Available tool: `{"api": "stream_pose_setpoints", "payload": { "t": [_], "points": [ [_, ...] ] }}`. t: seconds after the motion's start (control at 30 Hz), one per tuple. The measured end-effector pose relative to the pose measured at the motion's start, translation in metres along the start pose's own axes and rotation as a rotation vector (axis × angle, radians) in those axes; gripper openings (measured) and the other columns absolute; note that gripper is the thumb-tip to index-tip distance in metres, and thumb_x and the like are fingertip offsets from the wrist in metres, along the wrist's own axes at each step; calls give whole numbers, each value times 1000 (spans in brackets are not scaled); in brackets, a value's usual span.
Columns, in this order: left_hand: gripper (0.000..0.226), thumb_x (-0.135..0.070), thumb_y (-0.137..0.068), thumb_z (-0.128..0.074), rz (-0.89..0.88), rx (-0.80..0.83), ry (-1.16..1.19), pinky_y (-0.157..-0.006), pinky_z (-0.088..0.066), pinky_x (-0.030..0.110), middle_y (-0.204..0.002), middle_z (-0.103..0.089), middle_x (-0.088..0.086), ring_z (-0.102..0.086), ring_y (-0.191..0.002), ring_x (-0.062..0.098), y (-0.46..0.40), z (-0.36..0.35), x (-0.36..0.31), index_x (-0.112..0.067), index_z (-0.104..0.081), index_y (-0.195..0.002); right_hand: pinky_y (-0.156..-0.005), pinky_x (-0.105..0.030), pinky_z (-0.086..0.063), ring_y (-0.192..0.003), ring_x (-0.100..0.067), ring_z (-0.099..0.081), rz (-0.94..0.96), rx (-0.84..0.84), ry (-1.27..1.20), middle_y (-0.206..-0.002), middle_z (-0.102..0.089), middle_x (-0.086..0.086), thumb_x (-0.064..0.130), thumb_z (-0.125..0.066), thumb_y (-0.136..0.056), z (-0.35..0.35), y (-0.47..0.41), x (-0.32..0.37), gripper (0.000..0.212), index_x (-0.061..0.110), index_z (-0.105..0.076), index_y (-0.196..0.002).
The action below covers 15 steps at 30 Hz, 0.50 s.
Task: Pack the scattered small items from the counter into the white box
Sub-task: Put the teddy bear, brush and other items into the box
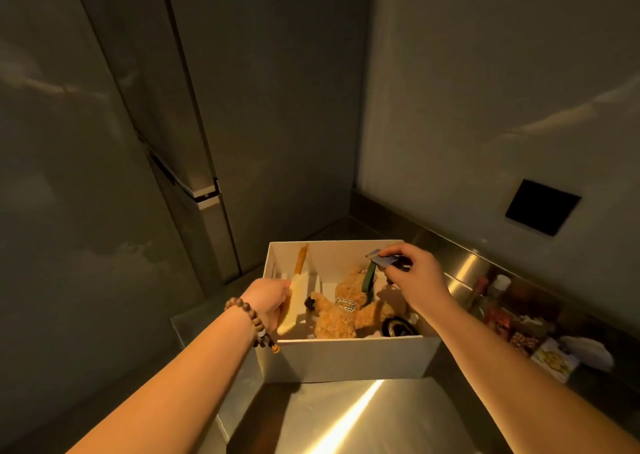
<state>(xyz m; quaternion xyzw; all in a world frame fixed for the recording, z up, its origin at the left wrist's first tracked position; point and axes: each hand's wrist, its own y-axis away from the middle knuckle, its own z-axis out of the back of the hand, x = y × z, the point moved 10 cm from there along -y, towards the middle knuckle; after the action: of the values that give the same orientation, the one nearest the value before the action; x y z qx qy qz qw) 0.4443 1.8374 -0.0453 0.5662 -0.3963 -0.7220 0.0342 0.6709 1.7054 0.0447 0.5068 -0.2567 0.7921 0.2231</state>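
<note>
White box [346, 358]: it sits open on your steel surface [363, 415], just past the bright glare stripe, with a divider splitting off a narrow left compartment.
Left hand [268, 303]: your fingers are curled around a pale yellow flat item [294, 301] at the box's left side, over the narrow compartment; what the item is cannot be told.
Bracelet [252, 322]: brown wooden beads ring your left wrist.
Right hand [415, 273]: you hold it above the right compartment, thumb and fingers pinching a small card [380, 258], with a dark green strap [369, 278] hanging from the same grip.
Teddy [346, 311]: a tan plush bear lies in the right compartment, a small label on its chest.
Round item [398, 327]: dark, ringed, in the near right corner of the box beside the bear.
Orange stick [300, 257]: it leans upright against the far wall in the left compartment.
Packets [550, 358]: several small items lie on the surface to your right, against the wall, well apart from the box.
</note>
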Motion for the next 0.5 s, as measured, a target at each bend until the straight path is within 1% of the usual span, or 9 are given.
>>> {"api": "stream_pose_setpoints", "payload": {
  "t": [0.03,0.07,0.13,0.2,0.27,0.33,0.4,0.47,0.5],
  "points": [
    [23,-22,-92,-56,5,9,14,-71,-51,34,-86,-60,11,-59,-81,23,3,-2,1,-5,-63,-105,-57,-9,-49,-88,-2,-61,-3,3,1,-97,-64,14,10,-68,-84,-1,-1,-2,23,33,-66,-88],
    [28,-33,-90,-59,-1,12,11,-62,-48,31,-79,-57,8,-54,-71,19,1,-1,0,-7,-63,-100,-57,-9,-49,-88,-1,-61,-8,5,0,-97,-64,13,11,-68,-85,-2,-1,-4,22,32,-66,-89],
    [34,-41,-88,-59,-54,50,-18,-58,-45,28,-77,-56,6,-50,-67,16,5,-5,-8,-9,-63,-97,-56,-7,-48,-88,0,-60,-13,0,13,-97,-64,14,10,-68,-85,-4,-1,-7,21,30,-67,-91],
    [33,-36,-92,-54,-118,146,69,-61,-48,28,-81,-61,8,-55,-68,16,6,-13,-16,-7,-62,-105,-56,-5,-46,-87,1,-58,-10,-5,31,-96,-63,16,10,-67,-86,-5,-1,-8,20,29,-67,-93],
    [27,-27,-94,-52,-157,248,180,-71,-53,31,-98,-68,10,-64,-83,19,7,-19,-25,-6,-59,-110,-56,-3,-45,-88,2,-57,-6,-8,32,-96,-62,17,11,-67,-86,-6,-1,-8,19,28,-67,-94],
    [23,-17,-93,-51,-189,290,204,-76,-54,33,-108,-67,10,-64,-98,22,5,-19,-31,-6,-57,-112,-56,-4,-45,-88,2,-57,-9,-11,28,-96,-62,18,12,-67,-86,-6,0,-10,19,29,-66,-93],
    [24,-5,-91,-51,-209,265,138,-75,-55,35,-107,-67,10,-64,-99,24,-2,-17,-32,-6,-55,-115,-56,-7,-47,-89,0,-58,-19,-12,22,-97,-63,16,13,-67,-86,-6,1,-13,18,28,-67,-94],
    [30,4,-91,-48,-212,150,-5,-80,-55,41,-106,-66,11,-64,-99,25,-13,-9,-28,-7,-52,-118,-57,-8,-47,-89,1,-58,-22,-17,28,-96,-62,16,12,-67,-86,-6,3,-14,18,28,-67,-94],
    [29,3,-91,-48,-223,66,-109,-81,-55,44,-105,-65,12,-64,-97,26,-18,-4,-27,-7,-52,-118,-56,-7,-46,-88,1,-57,-21,-19,37,-95,-62,18,13,-68,-85,-6,4,-14,18,29,-66,-93]
  ]
}}
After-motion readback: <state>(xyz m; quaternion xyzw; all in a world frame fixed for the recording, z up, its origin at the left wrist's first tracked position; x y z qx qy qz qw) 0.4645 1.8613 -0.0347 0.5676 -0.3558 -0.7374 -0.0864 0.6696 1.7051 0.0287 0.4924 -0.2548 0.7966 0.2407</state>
